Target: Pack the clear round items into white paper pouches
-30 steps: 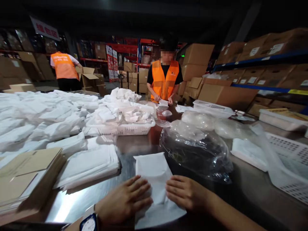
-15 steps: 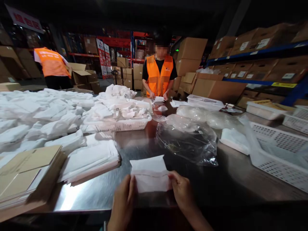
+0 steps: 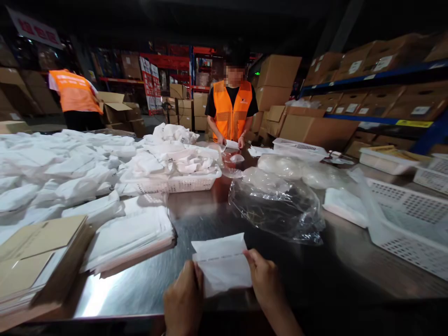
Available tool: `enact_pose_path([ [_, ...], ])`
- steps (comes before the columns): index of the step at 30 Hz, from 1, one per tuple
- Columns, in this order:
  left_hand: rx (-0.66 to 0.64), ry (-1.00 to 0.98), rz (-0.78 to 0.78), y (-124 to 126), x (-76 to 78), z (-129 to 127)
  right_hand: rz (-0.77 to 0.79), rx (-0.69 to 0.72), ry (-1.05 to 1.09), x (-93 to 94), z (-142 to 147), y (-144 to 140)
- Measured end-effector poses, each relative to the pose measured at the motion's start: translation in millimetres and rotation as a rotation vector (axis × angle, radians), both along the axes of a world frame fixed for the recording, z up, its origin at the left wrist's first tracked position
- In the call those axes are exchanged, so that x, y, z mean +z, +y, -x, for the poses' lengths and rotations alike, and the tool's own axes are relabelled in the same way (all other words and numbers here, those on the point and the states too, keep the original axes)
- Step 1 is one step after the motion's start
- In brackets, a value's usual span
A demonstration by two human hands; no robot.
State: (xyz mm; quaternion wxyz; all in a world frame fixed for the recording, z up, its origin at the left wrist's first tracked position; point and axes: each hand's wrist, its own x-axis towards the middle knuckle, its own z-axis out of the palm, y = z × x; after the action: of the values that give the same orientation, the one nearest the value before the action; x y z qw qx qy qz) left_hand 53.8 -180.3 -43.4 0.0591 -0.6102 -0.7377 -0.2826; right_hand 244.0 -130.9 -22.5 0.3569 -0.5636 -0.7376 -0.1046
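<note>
Both hands are at work in the head view, each pinching one side of the white packet (image 3: 224, 268): left hand (image 3: 184, 298) on its left edge, right hand (image 3: 268, 280) slightly higher on its right edge. The packet thus lies directly between them, touching both, so neither is nearer. Its long axis is hard to tell; a crease crosses it from side to side. Whether it also touches the table (image 3: 196, 214) cannot be seen.

Left of the packet sits a stack (image 3: 133, 233) of flat white bags; beyond it to the right, clear plastic (image 3: 276, 210); straight beyond, a co-worker (image 3: 234, 109) in an orange vest.

A thin line of dark print runs along the packet's crease, too small to read. Far beyond it to the left, a sign (image 3: 37, 29) bears blurred red characters. Box labels (image 3: 420, 110) beyond on the right are illegible, and no brand can be read.
</note>
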Motion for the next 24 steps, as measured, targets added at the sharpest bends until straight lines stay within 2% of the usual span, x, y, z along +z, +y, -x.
enact_pose_path([
  [6,-0.043,0.025,0.081,5,5.9,-3,0.052,-0.081,-0.117,-6.9,-4,9],
  [11,-0.005,0.045,0.301,7,25.0,7,0.165,-0.005,-0.130,-9.1,-6,18],
  [12,0.015,0.060,0.277,6,31.0,8,0.153,-0.012,-0.129,-10.2,-6,19],
  [14,-0.025,0.136,0.080,6,42.1,8,0.102,-0.047,-0.132,-13.4,-5,19],
  [16,-0.255,0.281,-0.210,12,47.6,1,0.087,-0.060,-0.125,-15.5,-4,18],
  [18,-0.520,0.402,-0.367,23,44.7,-9,0.087,-0.051,-0.107,-13.3,-2,14],
  [19,-0.584,0.432,-0.383,29,40.4,-14,0.061,-0.055,-0.093,-10.0,0,12],
  [20,-0.592,0.443,-0.371,36,35.0,-19,0.001,-0.075,-0.081,-5.5,1,8],
  [22,-0.529,0.426,-0.320,45,23.5,-24,-0.204,-0.150,-0.069,5.1,6,1],
  [24,-0.494,0.424,-0.311,49,13.6,-25,-0.415,-0.144,-0.109,11.3,13,-4],
])
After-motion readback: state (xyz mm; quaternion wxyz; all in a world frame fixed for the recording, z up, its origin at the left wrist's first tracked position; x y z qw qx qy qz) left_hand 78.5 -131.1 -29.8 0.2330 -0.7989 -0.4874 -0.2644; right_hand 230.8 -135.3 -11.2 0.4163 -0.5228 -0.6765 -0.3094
